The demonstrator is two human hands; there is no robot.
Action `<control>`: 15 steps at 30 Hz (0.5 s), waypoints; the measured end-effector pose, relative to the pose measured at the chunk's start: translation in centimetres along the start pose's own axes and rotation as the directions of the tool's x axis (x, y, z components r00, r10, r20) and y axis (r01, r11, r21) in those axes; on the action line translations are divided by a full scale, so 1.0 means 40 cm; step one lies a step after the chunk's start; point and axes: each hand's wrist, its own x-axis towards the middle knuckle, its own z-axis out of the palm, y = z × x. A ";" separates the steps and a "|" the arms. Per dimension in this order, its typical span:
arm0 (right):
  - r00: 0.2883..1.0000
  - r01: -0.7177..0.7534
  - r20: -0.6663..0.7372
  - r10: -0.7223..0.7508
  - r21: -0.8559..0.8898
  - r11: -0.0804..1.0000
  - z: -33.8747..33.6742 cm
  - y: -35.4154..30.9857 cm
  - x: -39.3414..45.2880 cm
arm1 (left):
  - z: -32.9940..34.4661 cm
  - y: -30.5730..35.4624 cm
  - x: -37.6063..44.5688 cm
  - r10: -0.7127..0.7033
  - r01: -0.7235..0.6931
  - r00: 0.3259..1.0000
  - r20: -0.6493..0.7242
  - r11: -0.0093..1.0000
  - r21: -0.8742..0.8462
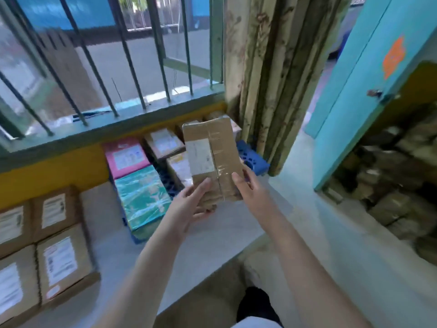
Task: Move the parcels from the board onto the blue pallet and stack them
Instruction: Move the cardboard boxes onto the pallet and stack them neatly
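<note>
I hold a flat brown cardboard parcel (211, 157) with a white label and clear tape in the air, tilted up, above the blue pallet (251, 157). My left hand (192, 204) grips its lower left corner from below. My right hand (247, 189) holds its lower right edge. On the pallet under the window lie a pink parcel (126, 157), a teal wrapped parcel (143, 197) and several brown parcels (164, 143). Several brown labelled parcels (59, 263) lie on the floor at the left.
A barred window (106, 67) with a green sill runs along the back. A flowered curtain (279, 79) hangs right of the pallet. A turquoise door (359, 91) stands at the right, with a heap of brown packages (397, 185) behind it. Grey floor lies in front.
</note>
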 end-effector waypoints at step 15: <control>0.933 -0.357 0.009 0.359 -0.081 0.931 -0.472 0.281 0.655 | 0.375 0.058 0.606 0.286 0.047 0.895 -0.343 0.703 0.709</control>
